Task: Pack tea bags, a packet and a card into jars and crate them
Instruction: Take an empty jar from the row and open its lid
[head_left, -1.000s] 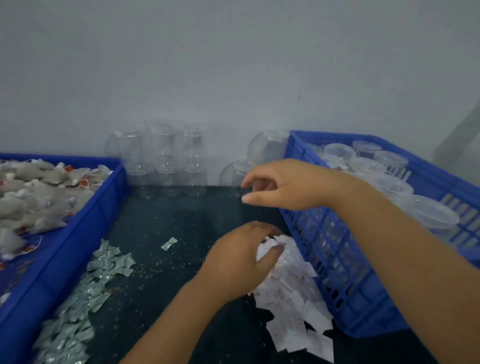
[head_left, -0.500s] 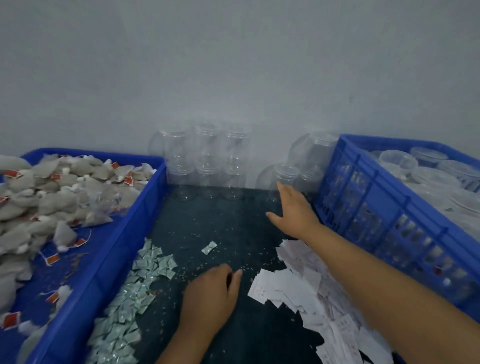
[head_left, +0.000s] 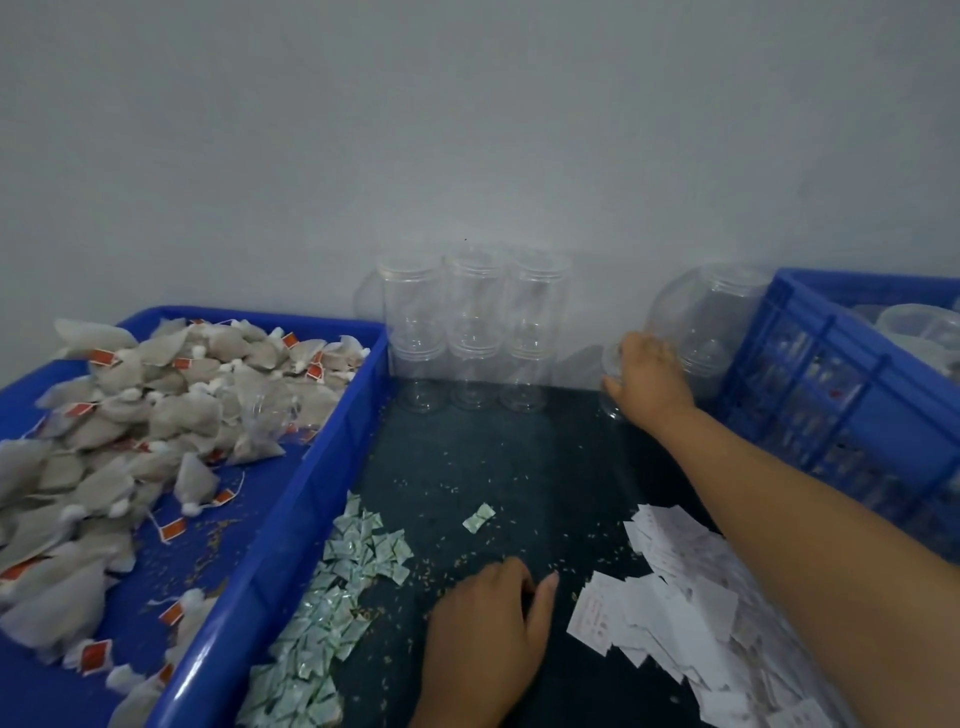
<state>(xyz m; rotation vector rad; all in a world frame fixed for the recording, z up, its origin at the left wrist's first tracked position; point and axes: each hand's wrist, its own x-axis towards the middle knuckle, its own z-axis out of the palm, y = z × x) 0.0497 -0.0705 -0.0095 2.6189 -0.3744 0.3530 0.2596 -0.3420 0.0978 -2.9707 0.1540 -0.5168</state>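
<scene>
The right hand (head_left: 652, 376) lies at the back of the dark table (head_left: 493, 452), its fingers (head_left: 622, 387) curled round a small clear jar (head_left: 612, 406) that stands on the table close to the wall; just right of those fingers a larger jar (head_left: 711, 322) leans tilted against the blue crate (head_left: 831, 395), which holds lidded jars (head_left: 909, 327) (blurred at the frame's edge); to the left of the fingers, apart from them, stacked jars (head_left: 472, 332) stand two high in a row of three against the wall. The left hand (head_left: 488, 639) rests low on the table with its knuckles up and fingers tucked under, thumb (head_left: 549, 584) stretched out to the side; whether those fingers pinch anything cannot be told. Just beyond the thumb's tip lies the pile of white cards (head_left: 675, 597), under the right forearm; on the other side of the left hand's knuckles is a heap of green-and-white packets (head_left: 337, 582) along the wall of a blue tray (head_left: 291, 519); one loose packet (head_left: 478, 517) lies ahead of the knuckles; the tray holds the tea bags (head_left: 156, 415), with red tags on strings, well apart from both hands; small grains are scattered over the table around the left hand.
</scene>
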